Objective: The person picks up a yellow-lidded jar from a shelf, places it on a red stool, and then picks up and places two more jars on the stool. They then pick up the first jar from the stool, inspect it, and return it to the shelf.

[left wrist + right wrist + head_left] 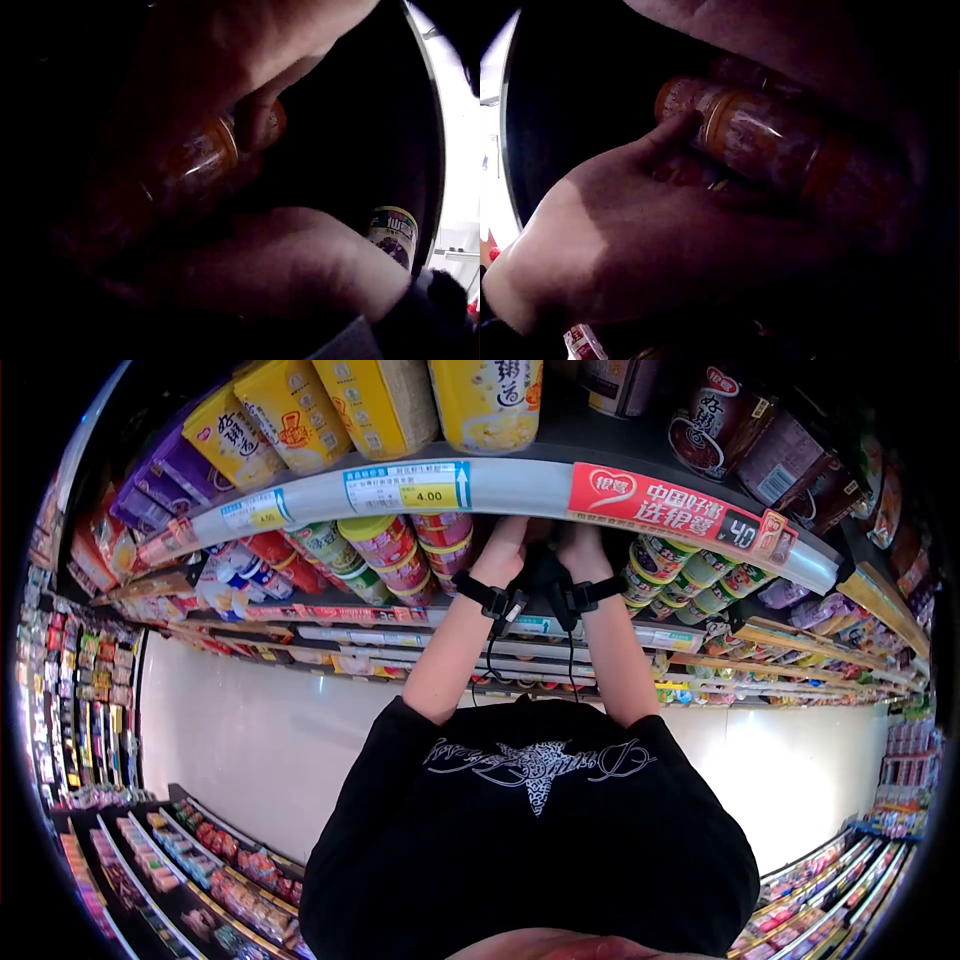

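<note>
Both arms reach under the price rail into a dark shelf gap in the head view, where my left hand (505, 545) and my right hand (582, 548) are partly hidden. In the right wrist view the right hand (630, 225) holds a stack of orange-rimmed cans (765, 139), thumb across the can and fingers running into shadow beneath. Along the stack's other side lies the left hand, its fingers lost in the dark. The left wrist view shows the left hand (300, 255) low, beside the same cans (191, 161); I cannot tell how its fingers lie.
Stacked colourful cans stand left (380, 550) and right (660, 565) of the arms. Just above the hands runs the shelf's price rail (540, 487). Yellow porridge packs (380, 405) and dark red cans (720, 425) sit on the shelf above. Black straps (485, 595) circle the wrists.
</note>
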Demonstrator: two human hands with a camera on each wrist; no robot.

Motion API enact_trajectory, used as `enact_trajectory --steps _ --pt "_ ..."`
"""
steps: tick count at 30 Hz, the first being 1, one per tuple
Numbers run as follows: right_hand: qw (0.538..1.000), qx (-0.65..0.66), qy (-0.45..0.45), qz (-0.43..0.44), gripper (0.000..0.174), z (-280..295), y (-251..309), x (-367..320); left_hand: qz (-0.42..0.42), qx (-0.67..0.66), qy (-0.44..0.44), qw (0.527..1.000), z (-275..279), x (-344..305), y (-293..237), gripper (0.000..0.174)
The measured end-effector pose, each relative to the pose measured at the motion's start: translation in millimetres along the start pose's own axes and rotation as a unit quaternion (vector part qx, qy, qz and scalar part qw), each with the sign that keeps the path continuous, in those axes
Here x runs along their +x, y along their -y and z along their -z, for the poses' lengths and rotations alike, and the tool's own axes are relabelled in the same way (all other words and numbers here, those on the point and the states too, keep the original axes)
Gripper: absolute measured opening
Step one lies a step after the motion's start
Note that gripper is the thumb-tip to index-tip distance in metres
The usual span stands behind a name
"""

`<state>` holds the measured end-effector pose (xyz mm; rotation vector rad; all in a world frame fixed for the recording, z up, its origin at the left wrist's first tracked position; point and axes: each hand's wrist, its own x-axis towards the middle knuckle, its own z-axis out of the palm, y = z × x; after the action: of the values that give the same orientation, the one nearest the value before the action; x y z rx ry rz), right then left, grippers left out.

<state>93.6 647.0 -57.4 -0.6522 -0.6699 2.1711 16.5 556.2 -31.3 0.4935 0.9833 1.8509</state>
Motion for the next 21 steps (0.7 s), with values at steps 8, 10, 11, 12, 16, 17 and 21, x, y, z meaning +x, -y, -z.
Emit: enact_trajectory --steps 8,10,11,12,16,17,21 --pt "0.978 -0.207 -0.010 -0.010 0.064 -10 -4 -37 0.112 -0.005 0.071 0.991 23 -2 -5 0.033" --pt "0.977 -0.210 -0.022 -0.025 0.066 -22 -1 -57 0.119 -0.005 0.069 0.990 16 -19 -15 0.040" --pt "0.977 -0.208 -0.036 -0.020 0.067 -27 -3 -69 0.116 -0.005 0.067 0.991 12 -28 -18 0.045" --pt "0.977 -0.206 -0.051 -0.015 0.068 -30 -5 -77 0.113 -0.006 0.065 0.991 10 -36 -19 0.049" --pt "0.981 -0.192 -0.031 -0.015 0.070 -34 -11 -108 0.134 0.015 0.095 0.986 11 -64 -29 0.062" --pt "0.981 -0.187 -0.046 -0.010 0.068 -38 -12 -119 0.132 0.021 0.099 0.986 13 -69 -28 0.066" --pt "0.979 -0.190 -0.076 -0.003 0.063 -41 -22 -142 0.159 0.041 0.106 0.981 15 -94 -37 0.071"
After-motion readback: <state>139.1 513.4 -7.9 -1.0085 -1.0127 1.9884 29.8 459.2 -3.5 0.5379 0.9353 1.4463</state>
